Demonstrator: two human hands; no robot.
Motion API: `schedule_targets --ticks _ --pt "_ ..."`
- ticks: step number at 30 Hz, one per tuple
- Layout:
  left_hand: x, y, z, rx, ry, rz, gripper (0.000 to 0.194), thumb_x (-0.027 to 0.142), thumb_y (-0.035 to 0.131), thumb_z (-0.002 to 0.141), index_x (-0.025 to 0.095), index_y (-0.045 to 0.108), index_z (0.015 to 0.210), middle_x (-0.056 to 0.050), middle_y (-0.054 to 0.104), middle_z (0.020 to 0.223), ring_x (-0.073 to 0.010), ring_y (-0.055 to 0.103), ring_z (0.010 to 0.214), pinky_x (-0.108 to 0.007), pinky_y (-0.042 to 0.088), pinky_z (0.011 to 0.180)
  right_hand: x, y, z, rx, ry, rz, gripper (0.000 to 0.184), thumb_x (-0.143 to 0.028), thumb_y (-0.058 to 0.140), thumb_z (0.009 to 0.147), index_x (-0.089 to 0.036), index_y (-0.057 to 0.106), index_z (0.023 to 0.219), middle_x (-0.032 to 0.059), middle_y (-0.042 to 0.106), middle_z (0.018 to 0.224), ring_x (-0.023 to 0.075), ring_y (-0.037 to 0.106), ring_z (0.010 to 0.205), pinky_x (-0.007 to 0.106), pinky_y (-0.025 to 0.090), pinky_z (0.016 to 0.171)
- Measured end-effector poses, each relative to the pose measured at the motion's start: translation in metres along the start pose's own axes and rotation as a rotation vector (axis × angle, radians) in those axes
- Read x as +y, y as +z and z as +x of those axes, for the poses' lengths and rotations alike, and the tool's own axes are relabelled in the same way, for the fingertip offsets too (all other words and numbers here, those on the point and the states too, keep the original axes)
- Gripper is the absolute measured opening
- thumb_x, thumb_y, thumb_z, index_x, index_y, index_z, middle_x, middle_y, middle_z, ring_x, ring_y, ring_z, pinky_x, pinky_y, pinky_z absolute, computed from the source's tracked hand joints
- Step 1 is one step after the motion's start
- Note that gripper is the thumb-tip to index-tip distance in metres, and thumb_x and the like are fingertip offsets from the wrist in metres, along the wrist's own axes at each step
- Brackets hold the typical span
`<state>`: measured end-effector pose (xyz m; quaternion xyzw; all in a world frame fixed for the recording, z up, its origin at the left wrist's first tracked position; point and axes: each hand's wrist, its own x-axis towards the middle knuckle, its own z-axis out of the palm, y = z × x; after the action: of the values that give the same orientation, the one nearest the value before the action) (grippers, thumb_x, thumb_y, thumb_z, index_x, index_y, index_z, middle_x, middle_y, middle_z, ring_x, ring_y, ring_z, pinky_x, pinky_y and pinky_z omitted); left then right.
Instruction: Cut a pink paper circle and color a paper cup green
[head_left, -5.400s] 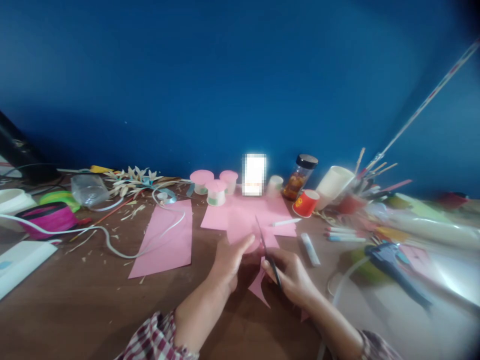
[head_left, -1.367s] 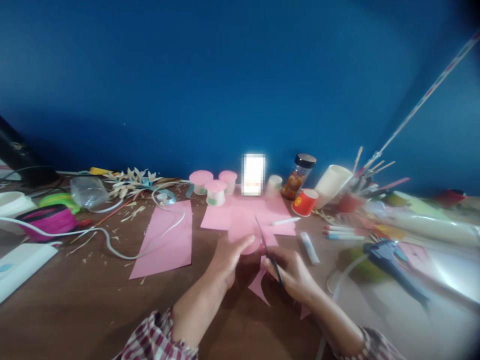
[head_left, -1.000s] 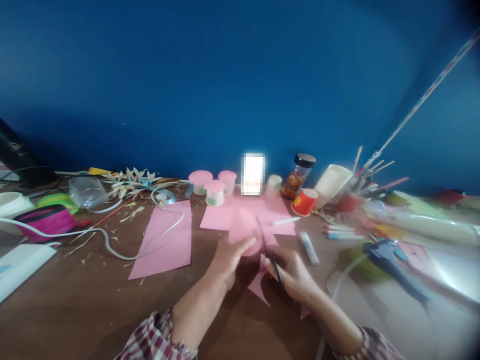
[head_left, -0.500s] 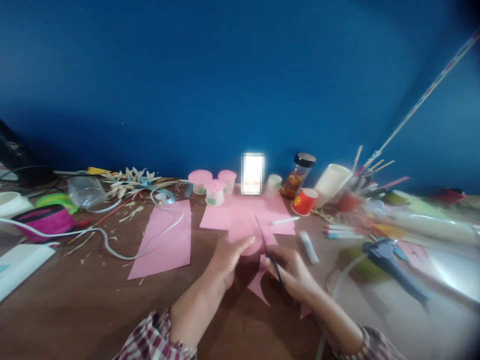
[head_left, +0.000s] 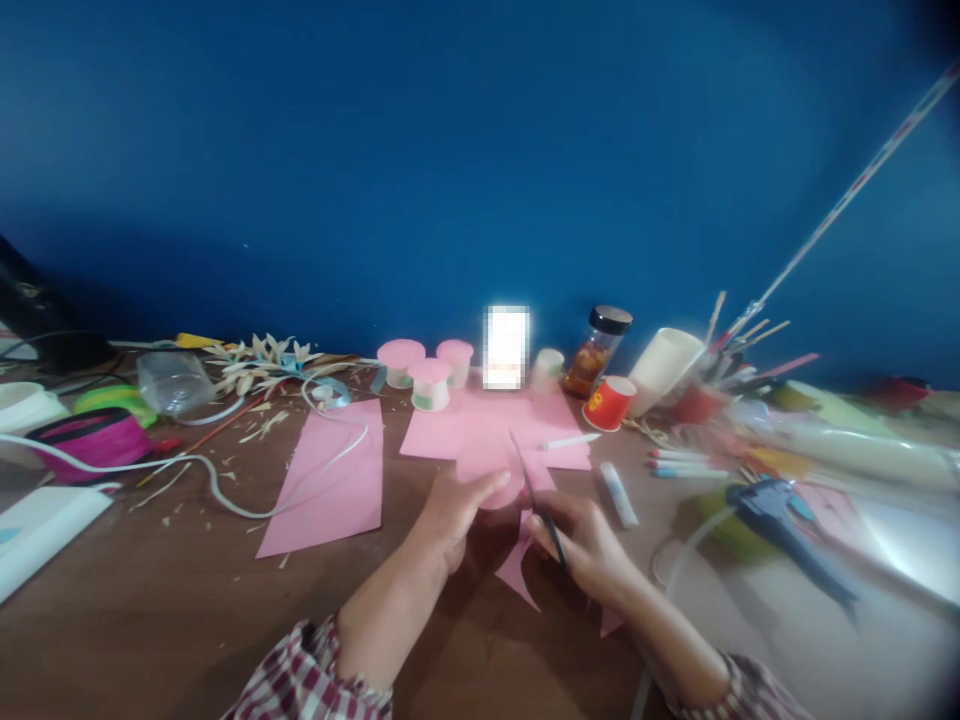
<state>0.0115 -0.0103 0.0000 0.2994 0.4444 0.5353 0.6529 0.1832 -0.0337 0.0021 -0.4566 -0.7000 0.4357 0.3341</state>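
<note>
Pink paper [head_left: 484, 458] held by left hand [head_left: 452, 512], scissors [head_left: 553, 537] by right hand [head_left: 586, 548]; glue gun [head_left: 796, 535] seen at latter's three o'clock.

The blue wall [head_left: 420, 170] looks dim, while blur and whitish glare smear the right side.

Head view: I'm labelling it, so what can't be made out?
Head view:
Left hand: most fingers hidden beneath the held paper.
Scissors: handle loops mostly covered by the right hand.
White box: cut off by the left edge.
Bright rectangle: contents lost to pixelation.
Red thing, far right: blurred.
</note>
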Motion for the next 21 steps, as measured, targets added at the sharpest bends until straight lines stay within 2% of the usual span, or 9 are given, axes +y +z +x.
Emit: schedule_targets --ticks 11,21 --pt "0.0016 -0.0099 0.0051 -0.096 -0.062 0.06 0.045 0.034 0.081 0.059 0.009 0.071 0.094 -0.015 0.073 0.091 -0.0284 0.069 0.084 -0.04 0.052 0.08 0.0017 0.0004 0.0005 -0.005 0.019 -0.006 0.026 -0.039 0.057 0.087 -0.013 0.06 0.08 -0.0028 0.047 0.059 0.0097 0.041 0.053 0.021 0.032 0.049" --pt "-0.0001 -0.0033 0.0016 -0.005 -0.078 0.007 0.05 0.034 0.083 0.055 0.009 0.071 0.096 -0.014 0.074 0.087 -0.0296 0.069 0.082 -0.04 0.054 0.076 -0.0022 0.0002 -0.0001 -0.01 0.031 -0.01 0.032 -0.044 0.057 0.085 -0.014 0.06 0.075 -0.0006 0.054 0.062 0.0112 0.045 0.055 0.023 0.035 0.05"
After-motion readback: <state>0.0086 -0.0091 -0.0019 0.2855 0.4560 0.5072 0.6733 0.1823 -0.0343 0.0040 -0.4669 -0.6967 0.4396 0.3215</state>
